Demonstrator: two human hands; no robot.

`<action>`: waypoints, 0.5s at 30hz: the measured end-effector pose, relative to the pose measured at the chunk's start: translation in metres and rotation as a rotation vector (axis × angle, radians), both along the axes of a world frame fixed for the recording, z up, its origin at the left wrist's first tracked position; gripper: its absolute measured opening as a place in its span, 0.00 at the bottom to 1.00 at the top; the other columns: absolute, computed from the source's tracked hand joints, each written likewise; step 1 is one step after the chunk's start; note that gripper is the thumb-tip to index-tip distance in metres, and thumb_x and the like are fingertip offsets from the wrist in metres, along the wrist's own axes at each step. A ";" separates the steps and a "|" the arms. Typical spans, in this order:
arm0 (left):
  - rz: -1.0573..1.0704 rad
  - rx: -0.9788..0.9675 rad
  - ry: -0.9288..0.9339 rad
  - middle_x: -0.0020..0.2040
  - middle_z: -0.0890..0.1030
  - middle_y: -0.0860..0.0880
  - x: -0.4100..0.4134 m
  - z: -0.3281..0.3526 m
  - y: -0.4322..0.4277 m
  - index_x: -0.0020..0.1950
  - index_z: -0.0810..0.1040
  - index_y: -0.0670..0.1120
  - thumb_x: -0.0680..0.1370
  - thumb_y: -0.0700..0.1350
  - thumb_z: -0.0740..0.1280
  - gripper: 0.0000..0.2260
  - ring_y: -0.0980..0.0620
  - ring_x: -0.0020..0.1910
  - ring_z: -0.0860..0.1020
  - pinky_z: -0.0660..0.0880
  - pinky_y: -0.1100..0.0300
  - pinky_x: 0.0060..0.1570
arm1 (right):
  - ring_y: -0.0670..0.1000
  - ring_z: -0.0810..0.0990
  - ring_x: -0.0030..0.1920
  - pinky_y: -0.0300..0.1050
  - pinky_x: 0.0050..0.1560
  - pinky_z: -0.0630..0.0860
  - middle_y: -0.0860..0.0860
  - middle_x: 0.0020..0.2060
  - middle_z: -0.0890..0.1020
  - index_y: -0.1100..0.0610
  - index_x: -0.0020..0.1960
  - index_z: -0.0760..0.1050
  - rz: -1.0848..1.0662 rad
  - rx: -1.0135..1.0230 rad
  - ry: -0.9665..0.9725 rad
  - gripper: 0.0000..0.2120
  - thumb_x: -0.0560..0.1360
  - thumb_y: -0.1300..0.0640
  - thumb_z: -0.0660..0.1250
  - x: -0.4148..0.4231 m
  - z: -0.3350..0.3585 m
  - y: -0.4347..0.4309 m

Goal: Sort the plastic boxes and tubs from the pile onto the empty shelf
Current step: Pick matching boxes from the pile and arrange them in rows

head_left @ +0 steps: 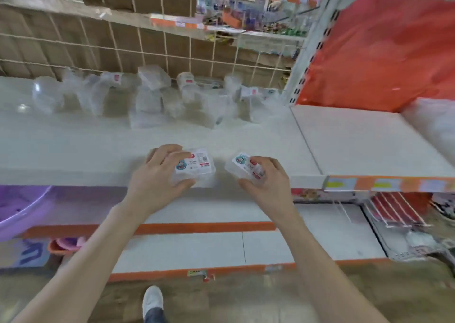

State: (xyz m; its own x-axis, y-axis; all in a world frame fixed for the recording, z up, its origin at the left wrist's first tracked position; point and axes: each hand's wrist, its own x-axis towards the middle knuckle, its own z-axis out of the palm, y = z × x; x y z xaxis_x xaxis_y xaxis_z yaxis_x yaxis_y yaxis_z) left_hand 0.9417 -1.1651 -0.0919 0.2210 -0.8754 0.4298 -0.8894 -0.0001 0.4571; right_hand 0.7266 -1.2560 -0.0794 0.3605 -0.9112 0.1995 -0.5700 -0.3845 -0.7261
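My left hand (160, 172) grips a small clear plastic box with a cartoon label (197, 166), fingers curled over its far side and thumb on the near side. My right hand (264, 177) grips a second small clear labelled box (242, 164) in the same way. Both boxes are at the front edge of the white metal shelf (73, 145), near each other but not touching; I cannot tell whether they rest on it. They are well apart from the pile of clear plastic boxes and tubs (152, 96) along the back, which lies against a wire grid panel (123, 39). To the right is a second white shelf board (357, 140) before a red back panel (381, 52). Below left is a purple plastic basin (19, 207), cut off by the frame edge. The pile is blurred, so its pieces are hard to separate, and my fingers hide part of each box.
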 end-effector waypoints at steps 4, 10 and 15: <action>-0.082 0.022 0.029 0.59 0.73 0.49 -0.083 -0.010 -0.011 0.58 0.73 0.52 0.66 0.59 0.62 0.23 0.50 0.55 0.67 0.76 0.48 0.43 | 0.53 0.75 0.54 0.33 0.44 0.63 0.50 0.53 0.75 0.58 0.59 0.76 -0.099 0.001 0.039 0.22 0.66 0.60 0.75 -0.090 0.001 0.010; -0.198 0.079 0.089 0.64 0.71 0.47 -0.190 0.004 -0.033 0.63 0.75 0.47 0.69 0.57 0.66 0.25 0.48 0.62 0.66 0.72 0.48 0.54 | 0.53 0.74 0.55 0.35 0.45 0.63 0.53 0.54 0.75 0.59 0.60 0.75 -0.204 -0.033 0.083 0.23 0.67 0.58 0.75 -0.199 0.012 0.022; -0.314 0.109 0.101 0.64 0.71 0.48 -0.255 0.010 -0.053 0.63 0.74 0.48 0.64 0.64 0.54 0.33 0.47 0.64 0.67 0.67 0.50 0.59 | 0.51 0.72 0.57 0.33 0.41 0.60 0.51 0.55 0.74 0.59 0.62 0.73 -0.296 -0.020 0.081 0.23 0.69 0.57 0.73 -0.264 0.018 0.029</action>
